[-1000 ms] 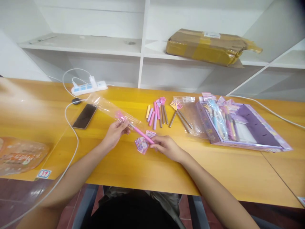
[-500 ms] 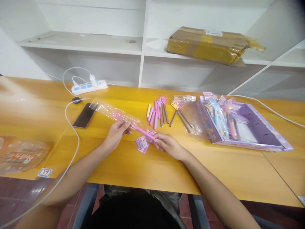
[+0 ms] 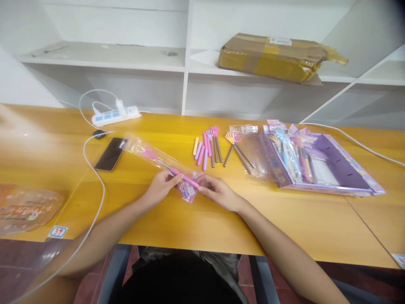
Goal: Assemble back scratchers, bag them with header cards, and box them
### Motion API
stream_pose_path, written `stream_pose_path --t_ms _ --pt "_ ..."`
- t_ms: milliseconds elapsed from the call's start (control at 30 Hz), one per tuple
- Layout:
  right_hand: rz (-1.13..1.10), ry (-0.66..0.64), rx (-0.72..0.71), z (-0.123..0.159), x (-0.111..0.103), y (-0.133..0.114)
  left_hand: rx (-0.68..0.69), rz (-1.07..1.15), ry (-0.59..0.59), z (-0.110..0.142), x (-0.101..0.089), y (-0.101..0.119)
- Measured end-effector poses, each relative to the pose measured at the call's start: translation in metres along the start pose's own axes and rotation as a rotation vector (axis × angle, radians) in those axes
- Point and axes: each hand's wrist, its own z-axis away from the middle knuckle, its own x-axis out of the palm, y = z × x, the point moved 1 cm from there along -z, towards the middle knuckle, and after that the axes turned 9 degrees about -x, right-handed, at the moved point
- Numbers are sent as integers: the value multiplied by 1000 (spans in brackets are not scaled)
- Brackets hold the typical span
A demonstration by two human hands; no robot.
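Observation:
A pink back scratcher point(image 3: 186, 180) with a metal shaft lies slantwise between my hands, its claw end inside a clear plastic sleeve point(image 3: 136, 145). My left hand point(image 3: 163, 185) is closed around the sleeve and the upper handle, thumb on top. The fingers of my right hand point(image 3: 215, 190) pinch the handle's lower end. Small purple printed cards point(image 3: 188, 192) lie on the table just beneath the handle. Beyond them are several loose coloured handles point(image 3: 200, 155) and several claw heads on metal rods point(image 3: 216, 145).
At the right stands a purple box point(image 3: 344, 166) holding bagged back scratchers, with clear sleeves point(image 3: 257, 156) beside it. A phone point(image 3: 110, 154), a power strip point(image 3: 116, 115) and a white cable point(image 3: 103, 190) are on the left. A taped carton point(image 3: 268, 57) sits on the shelf.
The back scratcher has gone further into the clear sleeve. My left hand has shifted right, down to the handle, close to my right hand.

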Motion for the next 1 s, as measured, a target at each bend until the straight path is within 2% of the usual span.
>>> stream_pose_path --t_ms 200,367,500,700,867,933,1000 --pt "85 4 -14 -1 3 0 -11 -46 -138 8 15 -10" --pt "127 -67 -63 -2 5 -2 -32 -19 -202 7 19 -20" --pt "194 -48 -89 -3 4 -2 -38 37 -173 6 18 -22" --pt "269 -93 -191 -4 6 -10 -7 300 -129 7 20 -12" --pt "151 -112 -165 3 7 -7 -39 457 -57 2 14 -9" --pt "114 -86 -209 5 6 -3 -61 488 -36 0 11 -6" --pt "177 -61 -308 6 5 -1 -84 479 -27 -1 8 -5"
